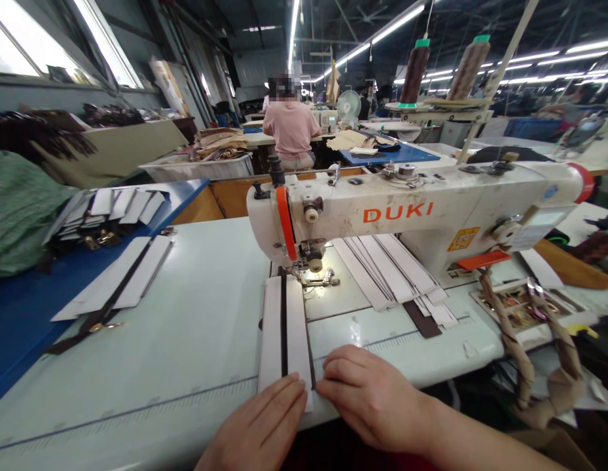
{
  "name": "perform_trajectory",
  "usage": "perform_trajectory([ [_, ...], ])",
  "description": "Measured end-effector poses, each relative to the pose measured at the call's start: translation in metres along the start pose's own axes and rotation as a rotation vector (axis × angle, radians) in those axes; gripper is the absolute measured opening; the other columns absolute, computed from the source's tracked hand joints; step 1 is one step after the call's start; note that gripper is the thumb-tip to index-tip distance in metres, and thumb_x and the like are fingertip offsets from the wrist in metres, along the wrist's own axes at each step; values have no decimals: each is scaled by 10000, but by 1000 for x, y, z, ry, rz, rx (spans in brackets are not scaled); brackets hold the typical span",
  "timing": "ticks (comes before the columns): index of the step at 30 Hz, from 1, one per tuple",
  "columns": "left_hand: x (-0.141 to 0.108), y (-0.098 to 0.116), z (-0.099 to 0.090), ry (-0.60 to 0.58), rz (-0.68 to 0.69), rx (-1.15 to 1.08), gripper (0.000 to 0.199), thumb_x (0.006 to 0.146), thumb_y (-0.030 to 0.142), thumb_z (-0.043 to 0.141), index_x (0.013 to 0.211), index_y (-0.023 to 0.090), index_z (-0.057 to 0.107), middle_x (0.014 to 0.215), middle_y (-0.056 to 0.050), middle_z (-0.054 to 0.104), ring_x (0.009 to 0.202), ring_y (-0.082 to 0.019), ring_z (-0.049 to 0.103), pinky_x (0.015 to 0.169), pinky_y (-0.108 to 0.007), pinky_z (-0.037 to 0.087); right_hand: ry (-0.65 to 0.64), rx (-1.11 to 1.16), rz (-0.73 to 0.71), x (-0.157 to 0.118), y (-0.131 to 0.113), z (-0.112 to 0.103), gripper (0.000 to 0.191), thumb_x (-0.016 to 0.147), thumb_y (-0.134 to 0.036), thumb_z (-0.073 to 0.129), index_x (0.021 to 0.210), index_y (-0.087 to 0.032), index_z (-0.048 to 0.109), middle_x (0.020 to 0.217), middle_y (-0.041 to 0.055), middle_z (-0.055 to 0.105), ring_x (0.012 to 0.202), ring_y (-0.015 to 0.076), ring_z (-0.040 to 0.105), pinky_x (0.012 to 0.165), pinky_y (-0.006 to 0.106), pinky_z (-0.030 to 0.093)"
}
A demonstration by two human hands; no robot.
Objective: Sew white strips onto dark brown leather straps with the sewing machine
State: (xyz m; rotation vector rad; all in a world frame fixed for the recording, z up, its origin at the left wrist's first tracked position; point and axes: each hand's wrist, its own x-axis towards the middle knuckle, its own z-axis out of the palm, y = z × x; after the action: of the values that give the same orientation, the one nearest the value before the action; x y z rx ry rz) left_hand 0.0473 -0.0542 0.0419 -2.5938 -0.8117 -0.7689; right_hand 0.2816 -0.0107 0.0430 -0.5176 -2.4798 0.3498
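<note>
While the near end of a white strip (298, 327) with a dark band (284, 327) down its middle is covered by the left hand (262, 425), that hand's fingers are laid together, nearly straight, on top. The right hand (370, 392) is held half curled at the strip's right edge; whether that edge is pinched cannot be told. The strip is set lengthwise on the pale table (210, 281), its far end placed at the foot of the sewing machine (343, 209), its near end close to the table's front edge. To the left, a wide stretch of tabletop is bounded by white pieces (146, 278) near the blue bench (19, 347). To the right, room is narrowed by a fanned stack (382, 268) under the machine's arm.
</note>
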Motion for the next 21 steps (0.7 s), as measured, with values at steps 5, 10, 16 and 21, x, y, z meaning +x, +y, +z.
perform_trajectory([
  [5,1,3,-1,14,-8,17,364,943,58,311,1028,99,663,1050,-82,702,1079,-160,612,956,-265,514,-34,-13,0,0,0,-1,248,895,-127,406,1070,-118,581,906,100,607,907,212,509,848,351,516],
  [10,2,5,0,27,-15,7,355,940,52,320,1021,96,662,1040,-78,702,1079,-168,612,944,-274,516,-43,-10,-4,0,1,0,254,898,-130,406,1081,-121,582,928,97,611,911,214,516,850,348,508],
  [16,-2,4,4,29,-36,-15,373,957,77,306,1028,103,671,1068,-62,699,1078,-163,608,946,-264,507,-63,-9,-7,-1,2,2,261,892,-120,407,1087,-117,580,950,100,612,942,220,513,869,354,505],
  [21,5,3,1,55,-2,14,379,956,76,296,1004,105,670,1035,-52,704,1038,-163,616,913,-260,513,-71,-11,-13,-1,1,1,258,890,-119,410,1087,-119,577,946,103,609,942,220,515,869,359,505],
])
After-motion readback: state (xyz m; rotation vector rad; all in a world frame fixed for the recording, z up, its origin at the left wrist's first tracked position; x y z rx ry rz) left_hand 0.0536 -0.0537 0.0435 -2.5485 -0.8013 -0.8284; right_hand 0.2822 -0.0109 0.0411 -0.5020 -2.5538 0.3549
